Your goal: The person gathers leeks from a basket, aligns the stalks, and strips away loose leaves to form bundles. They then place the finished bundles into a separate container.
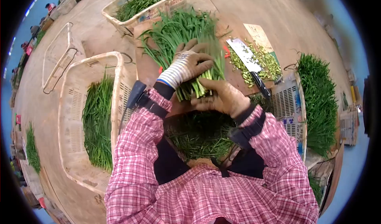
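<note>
A bunch of long green leafy stalks, like garlic chives (pixel 184 29), lies on a brown board (pixel 149 61), its pale cut ends towards me. My left hand (pixel 189 63), in a glove with a striped cuff, is wrapped over the bunch from above. Close to the cut ends is my gloved right hand (pixel 224 97), its thumb and fingers apart and the fingertips against the stems. Right of the bunch, a cleaver (pixel 244 55) with a black handle rests on chopped pale stem pieces (pixel 268 63). Some leaves beside my left fingers are blurred.
White plastic baskets with greens stand at the left (pixel 65 117) and at the back (pixel 115 20). Another basket (pixel 287 101) stands at the right beside a pile of greens (pixel 317 101). Loose trimmings (pixel 202 144) lie below my hands. Another crate (pixel 59 57) stands further left.
</note>
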Action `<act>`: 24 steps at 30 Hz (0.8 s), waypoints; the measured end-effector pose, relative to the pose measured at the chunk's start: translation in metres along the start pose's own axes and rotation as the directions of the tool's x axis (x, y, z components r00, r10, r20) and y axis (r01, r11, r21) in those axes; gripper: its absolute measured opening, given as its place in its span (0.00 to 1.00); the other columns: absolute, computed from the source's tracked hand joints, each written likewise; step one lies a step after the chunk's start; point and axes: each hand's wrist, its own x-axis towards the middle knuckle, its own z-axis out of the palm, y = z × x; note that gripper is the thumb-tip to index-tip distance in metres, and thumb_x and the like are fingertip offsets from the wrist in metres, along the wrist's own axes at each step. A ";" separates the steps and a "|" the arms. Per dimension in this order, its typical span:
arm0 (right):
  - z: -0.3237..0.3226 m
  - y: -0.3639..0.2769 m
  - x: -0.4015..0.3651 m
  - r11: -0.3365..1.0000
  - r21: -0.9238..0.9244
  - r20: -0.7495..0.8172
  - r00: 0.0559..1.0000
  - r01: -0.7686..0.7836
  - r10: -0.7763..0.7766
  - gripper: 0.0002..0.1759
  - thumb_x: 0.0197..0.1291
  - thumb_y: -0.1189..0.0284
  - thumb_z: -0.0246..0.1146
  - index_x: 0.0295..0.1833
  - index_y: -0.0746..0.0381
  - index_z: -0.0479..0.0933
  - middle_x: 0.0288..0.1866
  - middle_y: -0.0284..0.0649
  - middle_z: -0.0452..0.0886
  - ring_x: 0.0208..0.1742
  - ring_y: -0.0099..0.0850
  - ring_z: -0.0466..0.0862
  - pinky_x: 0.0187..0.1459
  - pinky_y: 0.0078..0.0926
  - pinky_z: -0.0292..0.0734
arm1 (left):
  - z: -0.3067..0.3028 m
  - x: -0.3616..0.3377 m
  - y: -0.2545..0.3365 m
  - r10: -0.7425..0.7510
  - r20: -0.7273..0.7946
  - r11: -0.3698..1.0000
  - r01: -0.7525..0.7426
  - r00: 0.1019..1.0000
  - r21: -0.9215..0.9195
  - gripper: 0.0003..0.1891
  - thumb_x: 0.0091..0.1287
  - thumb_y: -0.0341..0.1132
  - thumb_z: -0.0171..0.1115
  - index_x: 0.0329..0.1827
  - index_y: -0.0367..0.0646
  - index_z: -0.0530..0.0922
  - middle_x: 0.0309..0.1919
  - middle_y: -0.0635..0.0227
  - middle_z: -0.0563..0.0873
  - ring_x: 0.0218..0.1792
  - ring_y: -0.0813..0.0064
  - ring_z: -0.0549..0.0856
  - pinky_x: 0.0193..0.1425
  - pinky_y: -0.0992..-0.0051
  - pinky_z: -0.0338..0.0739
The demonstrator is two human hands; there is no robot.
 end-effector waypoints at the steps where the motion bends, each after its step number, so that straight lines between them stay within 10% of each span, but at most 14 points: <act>1: 0.010 -0.026 -0.025 0.978 0.109 -0.024 0.983 -0.179 0.183 0.18 0.67 0.63 0.61 0.51 0.68 0.78 0.38 0.44 0.84 0.34 0.33 0.85 0.30 0.24 0.80 | 0.000 -0.002 0.000 0.019 -0.048 1.000 -0.018 0.999 0.021 0.18 0.68 0.56 0.56 0.54 0.63 0.84 0.70 0.62 0.71 0.75 0.50 0.60 0.77 0.47 0.47; 3: -0.007 -0.034 -0.042 0.943 -0.001 -0.043 0.942 -0.332 0.332 0.22 0.69 0.60 0.59 0.52 0.70 0.77 0.42 0.48 0.85 0.37 0.33 0.86 0.32 0.25 0.81 | 0.000 -0.007 0.001 0.054 -0.107 0.998 -0.050 0.993 0.047 0.17 0.66 0.55 0.58 0.51 0.65 0.85 0.69 0.64 0.73 0.74 0.51 0.61 0.76 0.45 0.47; 5: -0.045 -0.002 -0.026 0.848 -0.529 -0.333 0.926 -0.031 -0.175 0.22 0.69 0.61 0.59 0.57 0.69 0.76 0.43 0.52 0.85 0.42 0.40 0.86 0.41 0.33 0.81 | 0.001 -0.003 0.001 0.065 -0.112 0.996 -0.058 0.992 0.064 0.16 0.66 0.53 0.59 0.52 0.63 0.85 0.69 0.60 0.72 0.74 0.49 0.61 0.76 0.45 0.48; 8: -0.089 0.052 0.022 0.429 -0.881 -0.192 0.679 0.199 -0.708 0.21 0.67 0.66 0.59 0.61 0.65 0.74 0.46 0.54 0.84 0.49 0.50 0.84 0.53 0.41 0.77 | -0.003 -0.003 0.007 0.081 -0.142 0.996 -0.076 0.987 0.041 0.16 0.66 0.50 0.60 0.53 0.61 0.86 0.70 0.56 0.71 0.74 0.48 0.61 0.77 0.47 0.47; 14: -0.035 0.034 0.030 0.591 -0.796 -0.254 0.817 0.128 -0.519 0.21 0.61 0.70 0.62 0.59 0.67 0.77 0.48 0.57 0.83 0.51 0.50 0.83 0.51 0.37 0.78 | 0.009 0.005 -0.003 0.086 -0.087 0.978 -0.068 0.993 0.196 0.16 0.68 0.51 0.58 0.55 0.65 0.85 0.71 0.61 0.70 0.75 0.52 0.60 0.78 0.47 0.45; 18: -0.030 0.011 0.028 0.893 -0.450 -0.446 0.862 0.018 -0.242 0.14 0.59 0.72 0.64 0.48 0.68 0.79 0.31 0.44 0.84 0.23 0.25 0.82 0.25 0.27 0.77 | 0.015 0.007 -0.010 0.153 -0.067 0.962 -0.133 0.986 0.240 0.17 0.69 0.53 0.55 0.57 0.67 0.84 0.71 0.63 0.71 0.76 0.53 0.59 0.77 0.47 0.46; 22: -0.052 0.026 0.038 0.903 -0.409 -0.346 0.895 0.127 -0.283 0.15 0.59 0.68 0.66 0.46 0.68 0.78 0.33 0.46 0.85 0.27 0.33 0.84 0.30 0.32 0.78 | -0.001 0.007 -0.001 0.106 0.042 0.939 -0.114 0.994 0.324 0.19 0.72 0.54 0.51 0.62 0.68 0.80 0.73 0.60 0.67 0.76 0.52 0.58 0.77 0.47 0.45; 24: -0.066 0.030 0.046 0.696 -0.709 -0.379 0.773 0.111 -0.509 0.18 0.60 0.63 0.66 0.48 0.67 0.78 0.36 0.48 0.85 0.33 0.41 0.86 0.38 0.37 0.79 | -0.002 0.008 -0.004 0.209 -0.058 0.925 -0.178 0.976 0.336 0.21 0.72 0.55 0.49 0.66 0.68 0.77 0.75 0.56 0.64 0.77 0.51 0.56 0.78 0.47 0.44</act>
